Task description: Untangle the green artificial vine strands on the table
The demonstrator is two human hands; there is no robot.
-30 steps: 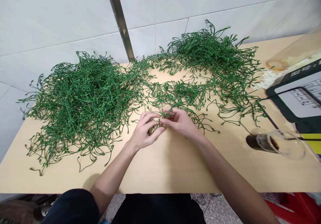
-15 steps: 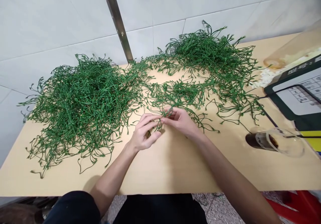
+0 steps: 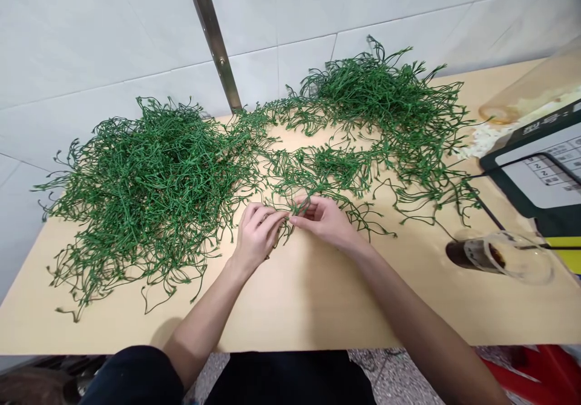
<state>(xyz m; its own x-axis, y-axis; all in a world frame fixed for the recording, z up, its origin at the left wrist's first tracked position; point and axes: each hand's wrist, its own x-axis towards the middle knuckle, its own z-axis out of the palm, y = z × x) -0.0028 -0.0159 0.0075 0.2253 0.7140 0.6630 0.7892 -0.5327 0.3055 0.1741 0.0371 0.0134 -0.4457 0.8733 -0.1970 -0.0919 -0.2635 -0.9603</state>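
Observation:
My left hand (image 3: 255,235) and my right hand (image 3: 327,221) meet at the middle of the light wooden table (image 3: 318,296). Both pinch a small green plastic sprig (image 3: 287,226) between their fingertips, the fingers closed on it. A big heap of green artificial vine stems (image 3: 145,181) lies to the left of my hands. A second, looser heap (image 3: 385,102) spreads at the back right, and thin strands of it (image 3: 327,172) trail down to my right hand.
A clear plastic cup with dark drink (image 3: 499,255) lies on its side at the right. Behind it are a dark box with a printed label (image 3: 540,169) and a clear bag of pale bits (image 3: 526,105). A metal strip (image 3: 213,36) runs up the white tiled wall.
My left fingers have closed in and moved up against the right fingertips on the sprig; a second ago they were curled lower around it. The heaps have not moved.

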